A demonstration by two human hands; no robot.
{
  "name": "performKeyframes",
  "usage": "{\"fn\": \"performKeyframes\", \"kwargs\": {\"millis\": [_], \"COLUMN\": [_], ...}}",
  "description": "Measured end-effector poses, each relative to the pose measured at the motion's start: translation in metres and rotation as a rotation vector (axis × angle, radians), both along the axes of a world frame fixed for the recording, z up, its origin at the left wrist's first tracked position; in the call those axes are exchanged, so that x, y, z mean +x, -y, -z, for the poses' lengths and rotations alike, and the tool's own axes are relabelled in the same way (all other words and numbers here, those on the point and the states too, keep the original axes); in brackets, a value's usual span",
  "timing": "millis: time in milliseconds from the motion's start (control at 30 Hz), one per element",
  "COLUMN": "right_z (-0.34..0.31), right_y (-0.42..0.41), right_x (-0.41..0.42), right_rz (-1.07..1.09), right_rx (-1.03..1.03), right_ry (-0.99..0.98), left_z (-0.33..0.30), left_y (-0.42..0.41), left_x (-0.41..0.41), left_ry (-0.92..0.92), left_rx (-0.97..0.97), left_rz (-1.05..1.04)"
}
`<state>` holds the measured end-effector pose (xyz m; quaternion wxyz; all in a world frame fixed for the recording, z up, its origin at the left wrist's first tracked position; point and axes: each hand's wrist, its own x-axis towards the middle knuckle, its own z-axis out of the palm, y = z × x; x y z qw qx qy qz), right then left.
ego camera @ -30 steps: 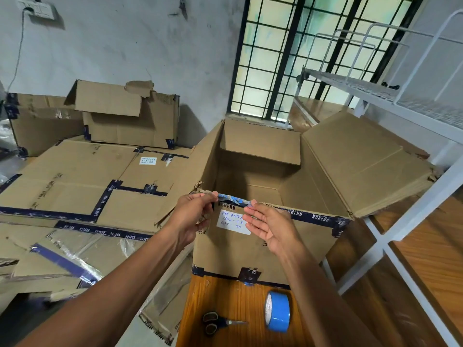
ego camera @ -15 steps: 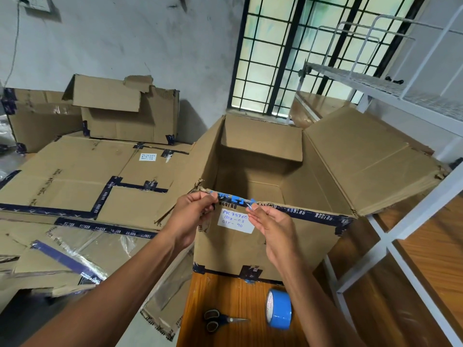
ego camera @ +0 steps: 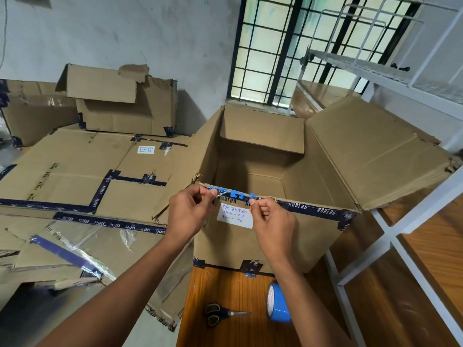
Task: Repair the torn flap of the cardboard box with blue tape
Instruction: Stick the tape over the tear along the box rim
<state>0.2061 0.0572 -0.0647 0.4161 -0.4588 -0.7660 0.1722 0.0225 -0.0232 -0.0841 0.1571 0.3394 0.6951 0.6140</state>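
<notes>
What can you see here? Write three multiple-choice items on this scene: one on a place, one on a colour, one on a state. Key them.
1. Where do the black-handled scissors lie?
A. inside the box
B. on the wooden table, left of the tape roll
C. on the white rack

2. What colour is the roll of tape?
A. red
B. blue
C. clear

3. What are both hands doing?
A. lying flat on the table
B. holding the scissors
C. pinching a strip of blue tape at the open brown cardboard box's near rim

Key: 1 B, they lie on the table beside the roll. 2 B, its side is blue. 3 C, the left hand and right hand pinch the strip's ends.
</notes>
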Motion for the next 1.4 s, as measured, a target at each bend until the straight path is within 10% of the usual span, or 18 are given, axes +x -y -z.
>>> {"fn": "performKeyframes", "kwargs": {"millis": [433, 867, 1100, 1400], "right_z": [0.001, -0.002, -0.036, -0.026], "right_y": [-0.011, -0.018, -0.010, -0.044], "right_x": [-0.010, 0.007, -0.004, -0.016], "right_rz": [0.035, 0.125, -0.098, -0.207], "right_rx": [0.200, 0.072, 0.430, 0.324], "right_ry": [0.174, 0.364, 0.338, 0.347], "left_z": [-0.007, -0.018, -0.035, -0.038], "left_y": [-0.004, 0.009, -0.005, -0.040], "left_x": [0.002, -0.011, 0.004, -0.019], "left_ry": [-0.661, -0.723, -1.066, -0.935], "left_rx": [-0.123, -0.336, -0.026, -0.084], "left_rz": [-0.162, -0.172, -0.030, 0.203]}}
